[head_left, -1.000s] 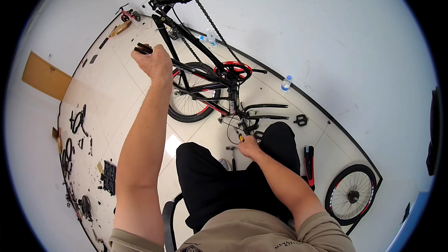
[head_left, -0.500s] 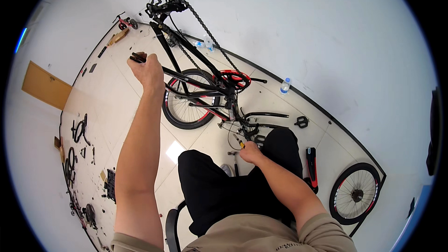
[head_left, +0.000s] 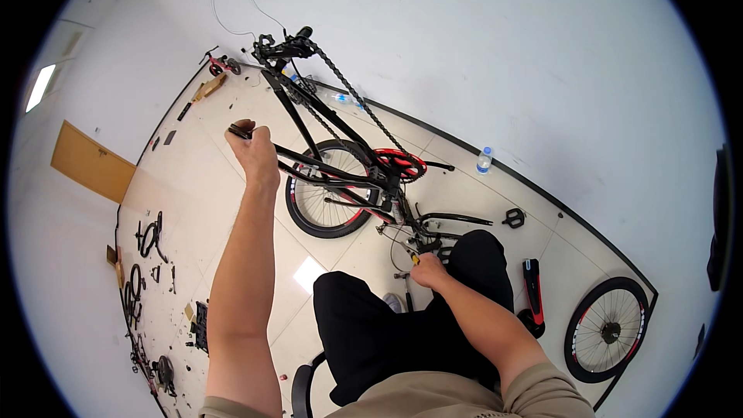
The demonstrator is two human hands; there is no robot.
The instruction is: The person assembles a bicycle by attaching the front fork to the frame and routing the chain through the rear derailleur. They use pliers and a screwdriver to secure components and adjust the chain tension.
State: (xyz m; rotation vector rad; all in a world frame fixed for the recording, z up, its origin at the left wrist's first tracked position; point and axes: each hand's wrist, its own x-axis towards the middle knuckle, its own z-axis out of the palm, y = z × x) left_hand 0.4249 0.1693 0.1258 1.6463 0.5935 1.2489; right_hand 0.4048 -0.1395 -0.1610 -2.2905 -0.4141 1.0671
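A black bicycle frame (head_left: 333,125) stands tilted in front of me, its chain (head_left: 344,81) stretched between the upper end and the red chainring (head_left: 409,165). My left hand (head_left: 255,156) is closed around the end of one of its black tubes, left of the chain. Low down by my right knee, my right hand (head_left: 429,269) grips a yellow-handled tool (head_left: 415,258) with a slim metal end pointing at the lower part of the frame. Its exact kind is too small to make out. Behind the frame shows a wheel with a black tyre (head_left: 313,228).
On the floor at right lie a pedal (head_left: 513,218), a black-and-red bicycle part (head_left: 533,294) and a loose wheel (head_left: 573,333). A water bottle (head_left: 484,160) stands by the wall. A hammer-like tool (head_left: 408,294) lies between my feet; several loose parts are scattered at left.
The whole scene has shifted down and a little right in view. Both hands keep their holds, the left on the frame, the right on the yellow-handled tool.
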